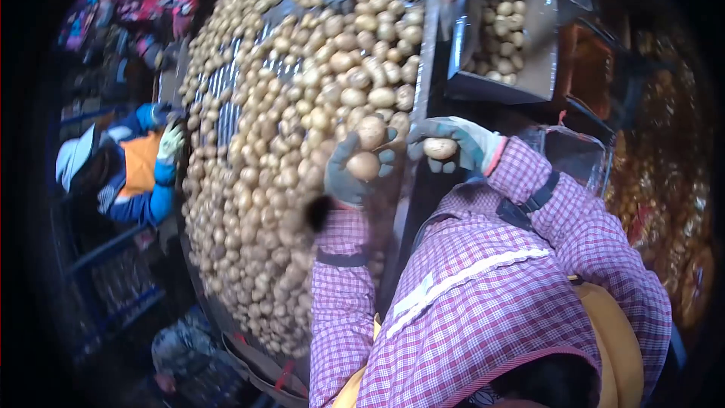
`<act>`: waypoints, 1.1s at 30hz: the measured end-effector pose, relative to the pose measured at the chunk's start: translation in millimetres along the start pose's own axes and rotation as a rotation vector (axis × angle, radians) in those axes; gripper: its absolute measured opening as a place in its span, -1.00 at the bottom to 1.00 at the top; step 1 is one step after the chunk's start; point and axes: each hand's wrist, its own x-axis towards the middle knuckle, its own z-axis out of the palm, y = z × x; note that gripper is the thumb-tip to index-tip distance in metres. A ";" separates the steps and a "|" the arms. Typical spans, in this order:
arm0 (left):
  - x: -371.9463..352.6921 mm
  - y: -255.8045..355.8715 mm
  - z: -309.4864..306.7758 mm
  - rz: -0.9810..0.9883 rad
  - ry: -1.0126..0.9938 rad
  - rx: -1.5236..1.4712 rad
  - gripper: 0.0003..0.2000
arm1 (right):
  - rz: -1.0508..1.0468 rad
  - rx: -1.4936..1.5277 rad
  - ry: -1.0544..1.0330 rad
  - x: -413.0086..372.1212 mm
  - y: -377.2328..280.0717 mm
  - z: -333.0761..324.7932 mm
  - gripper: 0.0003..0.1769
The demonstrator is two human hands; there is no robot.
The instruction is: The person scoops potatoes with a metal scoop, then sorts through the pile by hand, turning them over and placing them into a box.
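**Sorting line:** A worker's gloved left hand (349,175) has its fingers (337,153) curled shut round a potato (363,165) at the near side of the belt (229,125). A third potato (371,132) sits against the fingertips; whether it is gripped or only touched cannot be told. The right hand (453,143), fingers clamped together, holds a second potato (440,148) just past the belt's metal rim (425,45), over the dark gap below the bin (540,45).

That gap is the likeliest trouble. Thick gloves on smooth round skins give a poor hold, and a slack grip there would probably send the second potato down out of reach rather than into the bin. The left hand may be managing two at once, so one could roll back into the heap (302,106) unsorted. Fingers working low over the barred belt could also catch a glove.

A co-worker (128,174) in blue and orange reaches a gloved hand (171,141) to the far side, well apart from the worker's own.

The potato in the left hand is small, oval, pale tan and dull-skinned. It resembles those heaped around it, and any blemish is too blurred to make out.
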 end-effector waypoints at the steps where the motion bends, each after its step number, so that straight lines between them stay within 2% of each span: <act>1: 15.1 -8.9 19.0 -0.036 0.149 0.109 -0.42 | -0.031 0.076 0.035 -14.0 1.2 -21.3 -0.58; 2: 28.3 -17.9 30.3 -0.056 0.305 0.221 -0.44 | -0.057 0.150 0.056 -27.8 4.7 -45.7 -0.56; 3: 49.5 -23.0 35.5 -0.156 0.204 0.186 -0.48 | -0.126 0.122 0.164 -42.3 1.5 -66.8 -0.54; 4: 69.8 -30.5 43.5 -0.156 0.119 0.282 -0.52 | -0.191 0.092 0.267 -56.3 -3.8 -85.0 -0.51; 5: 84.2 -39.7 67.4 -0.167 0.193 0.325 -0.54 | -0.245 0.078 0.355 -69.8 -11.7 -95.0 -0.48; 6: 108.3 -46.7 68.5 -0.224 0.146 0.289 -0.54 | -0.300 0.064 0.445 -84.4 -22.3 -103.1 -0.45; 8: 151.6 -69.2 85.2 -0.284 -0.066 0.122 -0.55 | -0.424 0.006 0.449 -104.8 -46.2 -126.7 -0.51; 10: 174.9 -94.7 133.7 -0.088 0.043 0.245 -0.57 | -0.681 -0.021 0.676 -90.3 -64.6 -148.0 -0.54; 11: 196.5 -103.7 125.4 -0.099 -0.034 0.364 -0.58 | -0.786 -0.146 0.761 -87.5 -71.1 -180.8 -0.53; 12: 220.6 -113.7 103.2 0.013 0.066 0.671 -0.55 | -0.893 -0.272 0.838 -82.0 -77.5 -208.0 -0.52; 13: 220.6 -119.4 94.2 0.215 0.173 1.041 -0.49 | -0.888 -0.189 0.807 -83.8 -90.5 -204.9 -0.51; 14: 210.3 -128.8 81.7 0.308 0.293 1.143 -0.43 | -0.880 -0.110 0.778 -89.0 -103.0 -194.0 -0.51; 15: 186.7 -130.2 54.3 0.574 0.074 1.309 -0.57 | -0.812 -0.212 0.797 -88.0 -103.4 -174.1 -0.51; 16: 188.5 -131.7 17.6 1.213 -0.188 1.670 -0.72 | -0.747 -0.320 0.826 -85.8 -102.8 -157.0 -0.51; 17: 132.4 -112.8 34.3 0.414 -0.167 1.509 -0.82 | -0.671 -0.323 0.765 -73.5 -90.8 -162.7 -0.52; 18: 108.5 -125.0 6.2 0.210 -0.091 0.953 -0.78 | -0.574 -0.342 0.712 -58.0 -82.8 -123.8 -0.54; 19: 77.3 -125.5 -15.5 0.364 -0.126 1.122 -0.75 | -0.506 -0.419 0.623 -40.8 -70.9 -90.3 -0.52; 20: 35.9 -111.7 -8.3 0.023 0.097 0.684 -0.76 | -0.391 -0.421 0.546 -23.1 -60.9 -48.9 -0.54; 21: -3.0 -98.9 -5.1 -0.078 0.235 0.436 -0.74 | -0.292 -0.388 0.428 0.3 -48.0 -29.4 -0.57; 22: -33.3 -91.0 -14.7 -0.072 0.346 0.355 -0.71 | -0.260 -0.341 0.401 28.9 -33.4 -10.7 -0.58; 23: -62.2 -82.5 -29.7 -0.058 0.431 0.324 -0.70 | -0.231 -0.336 0.278 48.2 -36.1 24.1 -0.59; 24: -90.7 -72.9 -36.2 0.004 0.471 0.337 -0.64 | -0.273 -0.638 0.233 81.7 -32.2 31.2 -0.61; 25: -117.2 -64.5 -41.7 0.035 0.564 0.321 -0.59 | -0.455 -0.898 0.159 113.6 -29.3 45.1 -0.61; 26: -135.6 -62.5 -54.2 0.152 0.624 0.313 -0.55 | -0.551 -1.034 0.048 143.6 -26.7 59.9 -0.58; 27: -153.1 -53.7 -59.7 0.219 0.659 0.352 -0.55 | -0.423 -1.090 0.032 176.8 -21.3 71.7 -0.56; 28: -170.8 -46.2 -65.2 0.286 0.697 0.390 -0.54 | -0.633 -1.303 0.003 210.3 -12.6 77.4 -0.54; 30: -196.7 -32.3 -77.2 0.397 0.772 0.485 -0.53 | -0.499 -1.632 0.055 240.3 -8.5 101.0 -0.53; 32: -213.9 -19.4 -92.2 0.510 0.750 0.433 -0.55 | -0.419 -1.832 0.049 262.6 4.0 104.4 -0.52; 33: -218.1 -12.5 -98.3 0.586 0.801 0.498 -0.60 | -0.415 -1.874 0.088 271.3 9.1 105.0 -0.52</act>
